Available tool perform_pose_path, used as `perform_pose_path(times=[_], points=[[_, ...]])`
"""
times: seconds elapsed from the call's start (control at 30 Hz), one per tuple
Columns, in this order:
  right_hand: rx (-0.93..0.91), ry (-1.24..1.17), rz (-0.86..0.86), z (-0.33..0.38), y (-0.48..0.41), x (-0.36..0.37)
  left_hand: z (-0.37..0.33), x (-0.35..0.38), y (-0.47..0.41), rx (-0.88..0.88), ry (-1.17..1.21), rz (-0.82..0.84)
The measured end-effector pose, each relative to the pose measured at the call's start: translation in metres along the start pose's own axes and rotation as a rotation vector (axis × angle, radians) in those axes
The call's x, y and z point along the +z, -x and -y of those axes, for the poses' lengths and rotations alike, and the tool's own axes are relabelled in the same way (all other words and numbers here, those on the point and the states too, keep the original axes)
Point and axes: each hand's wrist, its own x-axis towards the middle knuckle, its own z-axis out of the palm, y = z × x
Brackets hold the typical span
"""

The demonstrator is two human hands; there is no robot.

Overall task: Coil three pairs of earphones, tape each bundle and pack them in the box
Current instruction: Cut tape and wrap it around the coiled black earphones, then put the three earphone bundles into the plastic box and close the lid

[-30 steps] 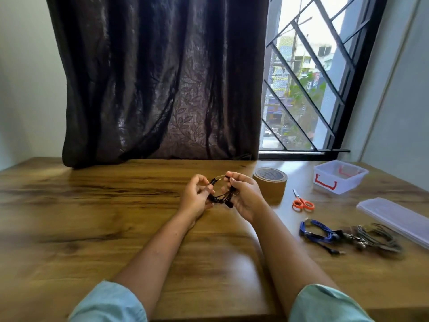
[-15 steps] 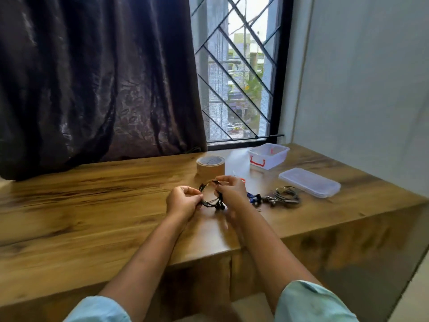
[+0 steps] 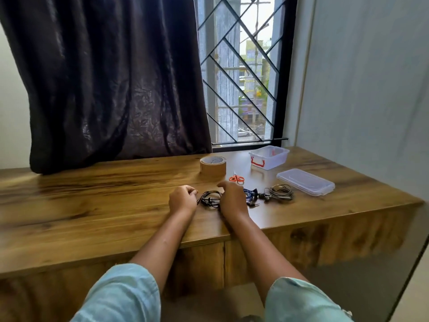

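A coiled pair of black earphones point(image 3: 210, 199) lies low on the wooden table point(image 3: 92, 205), between my two hands. My left hand point(image 3: 182, 200) has curled fingers and holds the coil's left side. On the right side, my right hand point(image 3: 232, 199) arches over the coil and grips it. A blue pair of earphones point(image 3: 251, 196) lies just beyond my right hand, partly hidden by it. A grey coiled pair point(image 3: 279, 194) lies further right. The clear plastic box point(image 3: 269, 157) with red handles stands open at the back right.
A roll of brown tape point(image 3: 213, 165) stands behind the hands, with orange-handled scissors point(image 3: 237, 178) to its right. The box's clear lid point(image 3: 305, 181) lies near the table's right edge. A dark curtain and a barred window rise behind the table.
Both hands have lowered the black coil from in the air down to the tabletop. The camera has pulled back and swung, so the table's front edge and right end now show.
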Motion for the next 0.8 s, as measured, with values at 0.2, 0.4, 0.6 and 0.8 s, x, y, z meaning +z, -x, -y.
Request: perform_pose_path(times=[0.2, 0.4, 0.6, 0.8], points=[[0.079, -0.137, -0.111, -0.008, -0.012, -0.020, -0.013, -0.006, -0.003, 0.040, 0.092, -0.036], [0.135, -0.146, -0.166, -0.024, -0.050, -0.038, -0.063, 0.018, -0.022, 0.224, 0.108, 0.028], [0.231, -0.075, -0.219, -0.078, -0.128, -0.039, -0.107, 0.092, -0.080, 0.192, 0.138, 0.177], [0.548, -0.134, -0.460, -0.143, -0.222, -0.046, -0.130, 0.187, -0.138, -0.044, 0.238, 0.412]])
